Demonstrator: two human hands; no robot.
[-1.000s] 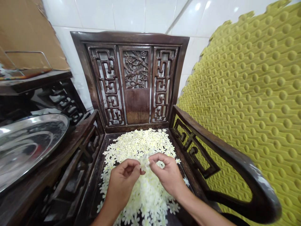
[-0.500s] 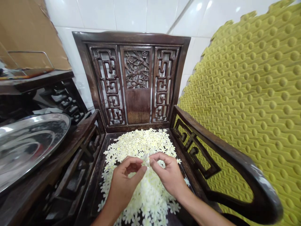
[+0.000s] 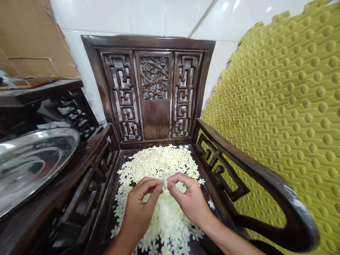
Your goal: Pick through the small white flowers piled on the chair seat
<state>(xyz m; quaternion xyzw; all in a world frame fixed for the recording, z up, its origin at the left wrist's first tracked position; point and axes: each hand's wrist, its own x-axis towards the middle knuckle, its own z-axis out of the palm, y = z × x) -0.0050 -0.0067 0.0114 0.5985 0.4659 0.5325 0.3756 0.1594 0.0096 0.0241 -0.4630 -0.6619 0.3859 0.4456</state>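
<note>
My left hand [image 3: 140, 203] and my right hand [image 3: 189, 198] meet over the chair seat, fingertips almost touching. Each thumb and forefinger is closed in a pinch. Between the tips is a tiny pale flower [image 3: 165, 184], blurred and partly covered by the fingers. Below and behind them spreads a thick heap of small cream-white flowers [image 3: 162, 157] with yellowish centres. The heap covers much of the dark wooden seat, and my hands hide part of it.
The chair has a carved back [image 3: 156, 120] and armrests on both sides, the right armrest [image 3: 255, 177] curving toward me. A shiny round metal tray [image 3: 61, 156] lies at the left. A yellow-green studded foam mat [image 3: 287, 106] stands on the right, and cardboard [image 3: 34, 32] is at the upper left.
My left thumb has drawn up against the forefinger, closing the gap between them. My right fingertips have shifted slightly left, nearer the left ones. The heap looks the same.
</note>
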